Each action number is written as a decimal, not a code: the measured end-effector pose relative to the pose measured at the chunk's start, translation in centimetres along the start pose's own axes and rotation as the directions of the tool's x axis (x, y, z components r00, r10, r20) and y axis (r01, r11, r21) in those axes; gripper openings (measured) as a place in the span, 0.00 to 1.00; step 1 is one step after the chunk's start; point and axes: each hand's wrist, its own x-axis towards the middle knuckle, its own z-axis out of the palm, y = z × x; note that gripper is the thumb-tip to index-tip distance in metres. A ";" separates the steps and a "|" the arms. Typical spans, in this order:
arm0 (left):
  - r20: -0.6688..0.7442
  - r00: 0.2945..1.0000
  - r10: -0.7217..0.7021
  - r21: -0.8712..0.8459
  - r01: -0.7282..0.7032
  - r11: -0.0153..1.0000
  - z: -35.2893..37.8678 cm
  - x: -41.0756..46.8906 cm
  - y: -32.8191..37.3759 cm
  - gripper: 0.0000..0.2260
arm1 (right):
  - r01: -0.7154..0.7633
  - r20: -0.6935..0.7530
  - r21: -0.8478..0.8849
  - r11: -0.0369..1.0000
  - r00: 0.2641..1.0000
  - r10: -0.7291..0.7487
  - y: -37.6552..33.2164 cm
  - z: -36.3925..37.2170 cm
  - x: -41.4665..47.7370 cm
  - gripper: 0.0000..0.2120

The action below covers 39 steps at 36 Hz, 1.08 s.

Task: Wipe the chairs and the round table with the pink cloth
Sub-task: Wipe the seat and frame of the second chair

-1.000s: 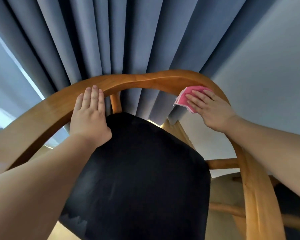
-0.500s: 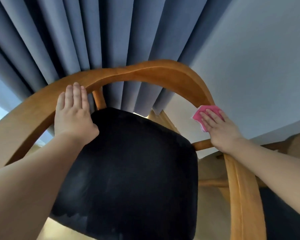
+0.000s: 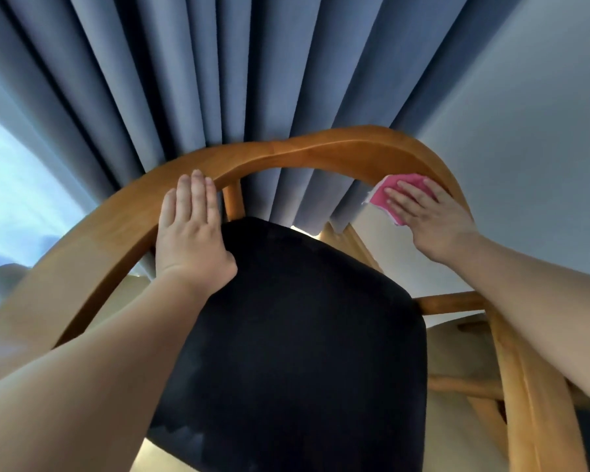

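Right hand (image 3: pixel 433 223) presses pink cloth (image 3: pixel 394 192) on chair rail (image 3: pixel 321 151), curtain (image 3: pixel 218 80) behind.

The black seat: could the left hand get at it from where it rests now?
Probably yes. The left hand lies flat on the wooden rail, right beside the black seat, and nothing lies between them.

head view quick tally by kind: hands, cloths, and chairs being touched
hands: 2 (left hand, right hand)
pink cloth: 1
chair under both hands: 1
total: 4
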 end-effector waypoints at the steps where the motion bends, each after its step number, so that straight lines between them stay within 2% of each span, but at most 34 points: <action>1: 0.000 1.000 -0.003 -0.007 0.003 1.000 0.0 0.0 0.0 0.42 | 0.014 -0.021 -0.009 1.000 1.000 -0.014 0.1 -0.4 0.6 0.29; 6: -0.004 1.000 -0.011 -0.010 0.011 1.000 0.3 0.1 0.0 0.42 | 0.074 -0.142 -0.053 0.996 0.987 -0.081 0.6 -2.4 3.0 0.32; 11: -0.014 1.000 -0.028 -0.019 0.028 0.999 0.4 0.2 0.1 0.42 | 0.149 -0.281 -0.122 0.981 0.943 -0.178 0.8 -5.2 5.6 0.32; 16: -0.003 0.999 -0.039 -0.019 0.039 0.999 0.4 0.3 0.2 0.41 | 0.190 -0.314 -0.176 0.966 0.919 -0.239 1.1 -6.0 6.7 0.32; 21: 0.045 0.999 -0.020 -0.004 0.020 1.000 -0.2 0.2 -0.1 0.43 | 0.157 -0.433 -0.039 0.987 0.887 -0.158 2.8 -4.4 6.2 0.34; 28: 0.134 0.991 0.000 -0.078 0.011 0.997 -2.3 -0.2 -0.4 0.43 | 0.094 -0.334 0.142 0.985 0.942 -0.041 4.2 -0.2 2.1 0.33; 31: 0.162 0.987 0.011 -0.182 0.019 0.983 -3.7 -0.3 -0.7 0.41 | 0.073 -0.230 0.208 0.975 0.973 -0.024 4.4 0.9 -0.4 0.30; 33: 0.151 0.988 0.029 -0.202 0.003 0.979 -4.7 -0.9 -0.7 0.39 | 0.062 -0.172 0.312 0.948 0.985 -0.008 4.2 0.9 -2.2 0.29; 36: 0.134 0.983 0.127 -0.196 -0.099 0.976 -6.3 -2.3 -0.4 0.34 | 0.021 -0.107 0.501 0.865 0.994 0.038 4.2 -0.1 -5.2 0.24; 39: 0.091 0.970 0.225 -0.261 -0.195 0.945 -9.1 -4.1 0.2 0.26 | -0.015 -0.026 0.737 0.675 0.998 0.050 5.1 -1.4 -8.2 0.11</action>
